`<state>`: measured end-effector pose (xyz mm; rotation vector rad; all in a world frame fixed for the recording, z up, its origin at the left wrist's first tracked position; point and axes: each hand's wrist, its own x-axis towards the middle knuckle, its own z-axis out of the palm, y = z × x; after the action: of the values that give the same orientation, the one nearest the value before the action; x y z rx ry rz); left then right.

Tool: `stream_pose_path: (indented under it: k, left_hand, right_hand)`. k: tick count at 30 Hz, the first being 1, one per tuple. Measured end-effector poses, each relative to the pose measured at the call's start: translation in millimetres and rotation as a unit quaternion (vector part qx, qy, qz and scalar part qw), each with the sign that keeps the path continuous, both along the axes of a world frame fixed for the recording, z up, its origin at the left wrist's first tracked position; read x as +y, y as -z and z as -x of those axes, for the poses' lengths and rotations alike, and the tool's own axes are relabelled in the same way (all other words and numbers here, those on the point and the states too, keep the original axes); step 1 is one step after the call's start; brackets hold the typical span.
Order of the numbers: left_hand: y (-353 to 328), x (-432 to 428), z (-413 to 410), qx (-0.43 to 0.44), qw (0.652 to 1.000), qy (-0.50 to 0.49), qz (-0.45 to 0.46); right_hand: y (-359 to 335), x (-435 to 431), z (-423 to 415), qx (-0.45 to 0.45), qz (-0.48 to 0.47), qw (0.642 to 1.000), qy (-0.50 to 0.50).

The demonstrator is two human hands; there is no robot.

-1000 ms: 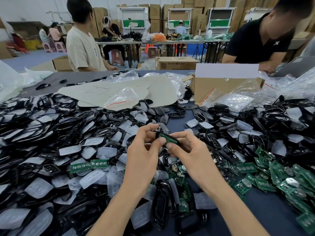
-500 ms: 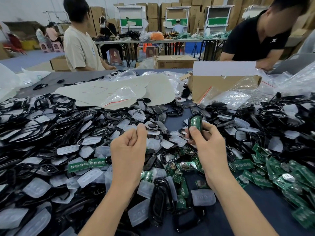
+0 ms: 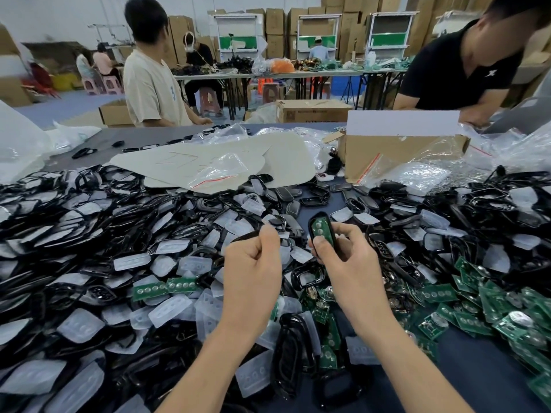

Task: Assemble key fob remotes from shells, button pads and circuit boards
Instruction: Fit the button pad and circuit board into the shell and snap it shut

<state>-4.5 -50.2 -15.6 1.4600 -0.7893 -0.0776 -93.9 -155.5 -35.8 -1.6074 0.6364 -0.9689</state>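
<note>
My right hand (image 3: 348,263) grips a black key fob shell (image 3: 321,231) with a green circuit board seated in it, held upright above the table's middle. Just to its left, my left hand (image 3: 253,266) is curled, with thumb and fingers pinching a thin black shell piece (image 3: 246,235). Black shells (image 3: 74,234) are heaped across the table. Translucent button pads (image 3: 131,261) lie mixed among them. Green circuit boards (image 3: 507,317) are piled at the right.
An open cardboard box (image 3: 387,153) and clear plastic bags (image 3: 423,174) stand behind the piles. Beige cardboard sheets (image 3: 208,162) lie at the back centre. One person (image 3: 149,84) stands across the table, and another person (image 3: 459,70) leans in at the far right.
My hands have separated. The right hand lifted the shell with the board and turned it upright. The left hand drew left, then came back near it, now pinching a black piece.
</note>
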Motion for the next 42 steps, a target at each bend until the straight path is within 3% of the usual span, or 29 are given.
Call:
stream_pose_path:
  k: [7, 10, 16, 22, 24, 27, 29, 35, 42]
  left_hand:
    - [-5, 1, 4, -0.008, 1.000, 0.010, 0.011]
    - [-15, 9, -5, -0.005, 1.000, -0.001, 0.002]
    - [-41, 61, -64, -0.098, 0.992, -0.068, -0.049]
    - [-45, 129, -143, -0.099, 0.972, -0.176, -0.125]
    - [-51, 152, -174, -0.106, 0.951, -0.222, -0.188]
    - [-57, 181, -226, -0.118, 0.881, -0.284, -0.360]
    - [-58, 194, -253, -0.117, 0.844, -0.267, -0.450]
    - [-50, 197, -289, -0.163, 0.767, -0.170, -0.597]
    - [-35, 198, -298, -0.175, 0.778, -0.180, -0.576]
  right_hand:
    - [-5, 25, -4, 0.002, 0.023, 0.998, -0.055]
    - [-11, 38, -21, -0.004, -0.016, 0.997, -0.078]
    - [-45, 71, -93, -0.058, -0.081, 0.985, -0.138]
    - [-58, 92, -148, -0.101, -0.179, 0.958, -0.200]
    - [-53, 93, -156, -0.086, -0.183, 0.957, -0.210]
    - [-46, 89, -160, -0.065, -0.189, 0.956, -0.215]
    - [-43, 85, -161, -0.052, -0.199, 0.956, -0.208]
    - [-37, 79, -162, -0.039, -0.196, 0.961, -0.190]
    - [-31, 78, -161, -0.027, -0.170, 0.967, -0.189]
